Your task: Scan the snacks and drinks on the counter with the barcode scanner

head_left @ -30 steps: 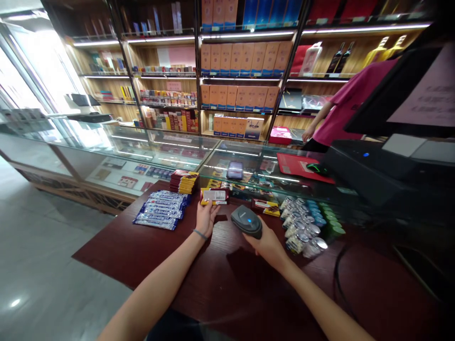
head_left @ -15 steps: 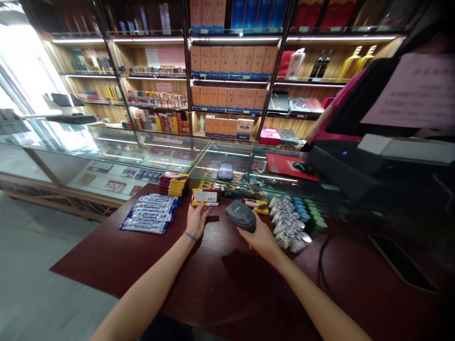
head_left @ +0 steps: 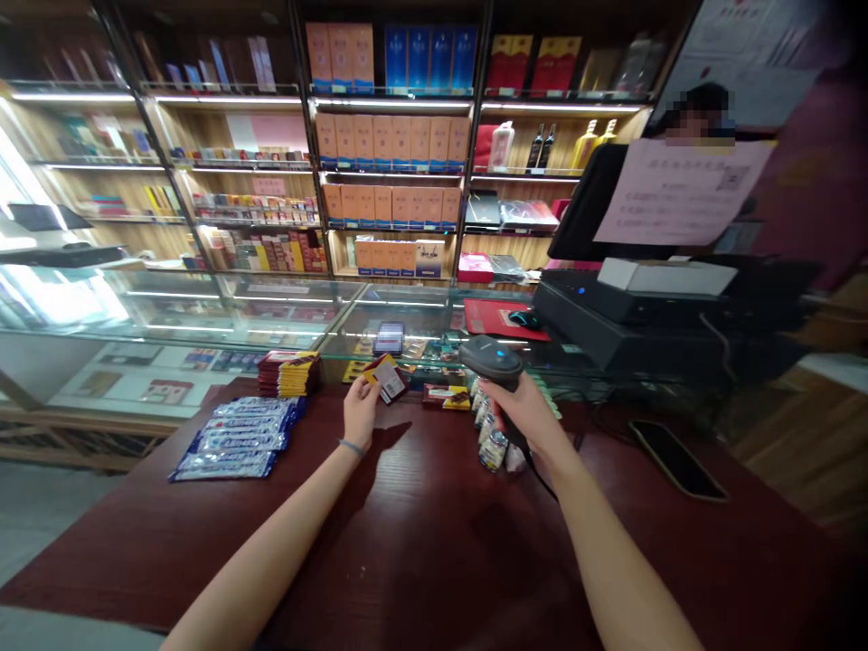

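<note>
My left hand [head_left: 361,407] pinches the left edge of a red and yellow chocolate packet [head_left: 390,380], tilted above the table with a white barcode label facing me. My right hand [head_left: 533,416] is wrapped around the handle of a dark barcode scanner [head_left: 492,360], raised to the right of the packet. Beneath the scanner stand rows of small cans [head_left: 489,449], partly hidden by it and my hand. Another chocolate packet [head_left: 444,396] lies flat between my hands. To the left are a stack of such packets [head_left: 288,373] and a spread row of blue and silver wrapped packets [head_left: 234,438].
A glass display counter [head_left: 285,316] runs behind the dark red table [head_left: 420,561]. At right are a black phone [head_left: 678,459], a till machine [head_left: 589,312], a monitor with a pink paper [head_left: 678,194] and a partly visible person. A mouse [head_left: 523,319] sits on a red mat.
My left hand has turned the chocolate packet from level to tilted. My right hand has raised the scanner and moved it right, over the cans. The view has swung right.
</note>
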Motion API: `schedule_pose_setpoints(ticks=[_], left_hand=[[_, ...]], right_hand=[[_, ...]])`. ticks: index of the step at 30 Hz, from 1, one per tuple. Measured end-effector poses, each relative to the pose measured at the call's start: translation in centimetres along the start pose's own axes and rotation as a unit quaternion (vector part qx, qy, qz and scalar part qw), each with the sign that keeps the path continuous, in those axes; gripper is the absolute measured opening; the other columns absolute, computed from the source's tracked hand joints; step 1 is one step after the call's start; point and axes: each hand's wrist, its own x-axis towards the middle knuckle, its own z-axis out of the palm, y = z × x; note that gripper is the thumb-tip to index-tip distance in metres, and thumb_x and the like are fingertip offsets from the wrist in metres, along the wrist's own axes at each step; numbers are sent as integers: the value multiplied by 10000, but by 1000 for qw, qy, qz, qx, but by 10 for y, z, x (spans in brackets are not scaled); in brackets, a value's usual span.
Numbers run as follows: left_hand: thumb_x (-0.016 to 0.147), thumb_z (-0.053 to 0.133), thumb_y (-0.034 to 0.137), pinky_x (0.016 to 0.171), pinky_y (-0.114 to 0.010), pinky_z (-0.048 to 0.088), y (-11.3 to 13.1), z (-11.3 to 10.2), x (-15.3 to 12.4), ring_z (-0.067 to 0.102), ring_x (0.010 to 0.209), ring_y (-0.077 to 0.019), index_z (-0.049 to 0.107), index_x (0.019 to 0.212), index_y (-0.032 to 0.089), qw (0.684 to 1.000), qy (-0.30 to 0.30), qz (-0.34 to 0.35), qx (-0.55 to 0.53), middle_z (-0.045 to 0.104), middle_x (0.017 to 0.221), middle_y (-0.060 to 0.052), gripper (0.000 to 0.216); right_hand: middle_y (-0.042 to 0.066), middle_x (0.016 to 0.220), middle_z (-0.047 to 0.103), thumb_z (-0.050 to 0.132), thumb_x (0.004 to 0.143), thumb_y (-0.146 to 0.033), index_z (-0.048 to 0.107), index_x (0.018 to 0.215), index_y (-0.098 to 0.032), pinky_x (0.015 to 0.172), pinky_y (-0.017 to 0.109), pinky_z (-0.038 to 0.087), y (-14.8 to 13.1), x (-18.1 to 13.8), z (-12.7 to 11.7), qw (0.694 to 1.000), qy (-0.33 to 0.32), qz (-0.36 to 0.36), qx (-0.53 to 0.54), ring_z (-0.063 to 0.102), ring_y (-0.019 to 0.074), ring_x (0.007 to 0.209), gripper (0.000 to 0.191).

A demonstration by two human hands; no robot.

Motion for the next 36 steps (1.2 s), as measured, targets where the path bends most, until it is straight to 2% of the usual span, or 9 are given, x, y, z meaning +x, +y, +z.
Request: schedule_pose_setpoints(ticks=[3, 5, 10, 13, 15, 18, 24, 31, 36], left_hand=[[858, 696, 357, 890, -359, 566, -7, 24, 8, 724, 953, -228, 733, 1056, 190, 989, -53, 48, 126, 780, 1023, -67, 263], [898, 635, 275, 943, -374, 554, -14, 40, 10, 716, 1011, -234, 758, 1076, 211, 966, -83, 97, 223, 778, 1080, -67, 226], [956, 544, 163, 938, -344, 540, -27, 77, -3, 694, 1018, -213, 769, 1147, 251, 850, -201, 236, 426, 758, 1114, -72, 308], [961, 569, 173, 922, -364, 523, -35, 94, -17, 681, 1018, -234, 768, 1167, 256, 777, -250, 271, 511, 754, 1105, -87, 299], [953, 592, 179, 938, -390, 503, -43, 101, -23, 669, 1039, -253, 774, 1153, 267, 754, -263, 278, 535, 752, 1098, -97, 284], [942, 596, 172, 953, -416, 485, -57, 107, -27, 657, 1056, -276, 777, 1146, 281, 761, -269, 270, 525, 749, 1095, -117, 294], [897, 592, 125, 1038, -443, 456, -81, 103, -24, 632, 1137, -291, 758, 1180, 288, 818, -281, 253, 434, 749, 1186, -113, 366], [897, 566, 107, 1081, -494, 443, -85, 99, -27, 608, 1215, -307, 726, 1246, 272, 811, -293, 253, 438, 721, 1293, -109, 418], [917, 550, 125, 1093, -500, 460, -85, 98, -25, 632, 1204, -295, 718, 1259, 274, 830, -284, 246, 412, 730, 1262, -115, 410]], right_hand=[[-71, 460, 539, 781, 772, -446, 529, 826, -254, 336, 239, 365, -10, 0, -23, 1000, 6, -1, 3, 473, 125, 326, 321], [-66, 453, 538, 771, 782, -442, 523, 788, -249, 338, 239, 366, -15, 0, -38, 1000, 9, -11, 3, 466, 120, 320, 315], [-67, 456, 529, 766, 785, -465, 510, 736, -236, 330, 226, 354, -21, -4, -72, 1000, 22, -8, 11, 464, 112, 318, 347], [-68, 451, 525, 772, 779, -478, 513, 725, -228, 337, 218, 358, -23, -7, -85, 1000, 22, -4, 4, 460, 105, 323, 363], [-67, 457, 531, 774, 775, -486, 507, 721, -227, 339, 217, 364, -23, -8, -91, 999, 32, 1, -3, 461, 102, 323, 376], [-75, 466, 537, 780, 763, -490, 504, 771, -233, 332, 219, 368, -21, -7, -98, 999, 44, 9, -7, 465, 105, 322, 378], [-86, 440, 505, 759, 751, -495, 494, 783, -239, 322, 226, 360, -17, -4, -105, 999, 45, 9, -14, 460, 109, 307, 369], [-83, 433, 514, 745, 763, -464, 510, 816, -239, 323, 225, 343, -17, -1, -100, 998, 46, 11, -28, 452, 114, 311, 330], [-81, 428, 515, 727, 799, -460, 502, 817, -246, 331, 229, 343, -17, -1, -93, 999, 34, 2, -33, 446, 119, 315, 311]])
